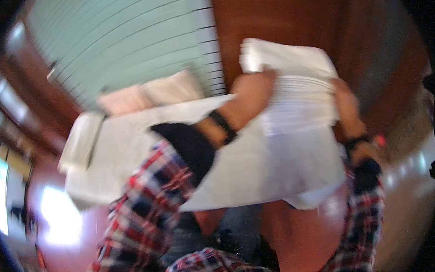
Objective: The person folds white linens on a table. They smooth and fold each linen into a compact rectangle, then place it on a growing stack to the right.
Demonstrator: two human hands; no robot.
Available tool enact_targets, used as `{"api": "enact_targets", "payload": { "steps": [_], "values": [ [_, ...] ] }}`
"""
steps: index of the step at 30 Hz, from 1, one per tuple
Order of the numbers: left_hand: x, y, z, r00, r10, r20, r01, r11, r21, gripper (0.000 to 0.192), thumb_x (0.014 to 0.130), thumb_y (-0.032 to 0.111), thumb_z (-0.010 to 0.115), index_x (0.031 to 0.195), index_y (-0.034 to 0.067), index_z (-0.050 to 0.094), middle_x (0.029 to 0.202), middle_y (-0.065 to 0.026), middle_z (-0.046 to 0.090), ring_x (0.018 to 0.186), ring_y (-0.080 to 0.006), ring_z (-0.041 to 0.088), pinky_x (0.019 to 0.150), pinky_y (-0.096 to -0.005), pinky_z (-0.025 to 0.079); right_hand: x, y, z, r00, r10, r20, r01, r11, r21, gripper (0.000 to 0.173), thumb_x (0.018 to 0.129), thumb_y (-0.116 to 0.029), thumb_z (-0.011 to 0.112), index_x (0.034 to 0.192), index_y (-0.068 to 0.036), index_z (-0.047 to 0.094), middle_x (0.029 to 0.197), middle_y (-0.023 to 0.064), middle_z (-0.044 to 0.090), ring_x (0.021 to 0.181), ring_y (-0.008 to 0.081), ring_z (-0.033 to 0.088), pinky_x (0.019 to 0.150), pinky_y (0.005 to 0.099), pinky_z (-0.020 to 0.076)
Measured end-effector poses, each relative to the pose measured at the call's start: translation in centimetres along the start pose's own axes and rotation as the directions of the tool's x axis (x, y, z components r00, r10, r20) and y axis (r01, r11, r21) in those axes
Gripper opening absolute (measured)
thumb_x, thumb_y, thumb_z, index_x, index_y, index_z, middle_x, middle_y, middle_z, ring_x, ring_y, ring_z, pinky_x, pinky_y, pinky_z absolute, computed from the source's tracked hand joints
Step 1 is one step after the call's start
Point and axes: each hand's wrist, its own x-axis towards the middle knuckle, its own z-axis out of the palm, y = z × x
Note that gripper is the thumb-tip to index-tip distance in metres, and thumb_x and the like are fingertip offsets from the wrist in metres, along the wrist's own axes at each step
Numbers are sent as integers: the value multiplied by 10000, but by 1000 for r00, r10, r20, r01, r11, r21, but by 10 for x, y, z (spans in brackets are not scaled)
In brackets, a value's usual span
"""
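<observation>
A stack of folded white cloths (301, 104) stands at the right end of a long piece of furniture draped in a white cover (219, 158). My left hand (257, 85) grips the stack's left side, just under its topmost folded layers. On the opposite side, my right hand (344, 98) is pressed along the stack's edge, its fingers mostly hidden behind the cloth. Motion blur hides the exact finger contact. Both wrists wear dark bands, below plaid sleeves with dark cuffs.
Two pale cushions (149, 93) lean along the back, against a light green slatted surface (133, 40). A white padded armrest or roll (83, 140) lies at the left end. Dark reddish-brown wood panelling (277, 12) rises behind the stack. The reddish floor (302, 235) shows glare.
</observation>
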Motion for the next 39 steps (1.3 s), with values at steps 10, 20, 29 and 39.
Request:
{"api": "enact_targets", "payload": {
  "steps": [10,20,29,39],
  "values": [
    [-142,-111,-13,958,-261,118,281,937,-207,479,858,292,809,1243,37,679,1172,-209,707,1091,-417,691,931,-511,565,-19,12,-26,996,-69,49,63,991,119,558,1069,-55,538,1609,-40,396,1665,218,378,1523,401,393,1252,485,365],
    [-470,-400,-188,144,-825,-546,976,27,216,561,895,382,796,1251,-20,634,1300,-226,644,1241,-426,616,1022,-519,540,-176,-50,-82,804,88,587,-521,579,627,559,1087,-198,522,1580,2,352,1657,187,384,1517,330,389,1253,360,297],
    [-535,-449,-231,16,-897,-441,997,-18,74,273,894,247,703,1103,85,771,1290,-216,691,1239,-455,635,1023,-551,529,-197,-201,-95,954,-142,265,10,896,443,317,1059,-106,542,1288,72,672,1357,279,653,1239,448,634,1080,486,507],
    [-504,-384,-204,734,-673,-92,672,699,243,458,697,188,916,1121,103,764,1258,-119,665,1294,-349,560,1146,-506,429,-211,-243,-72,956,-31,292,-156,788,595,279,1061,-85,554,1232,101,673,1392,229,640,1264,368,633,1086,441,496]
  ]
}}
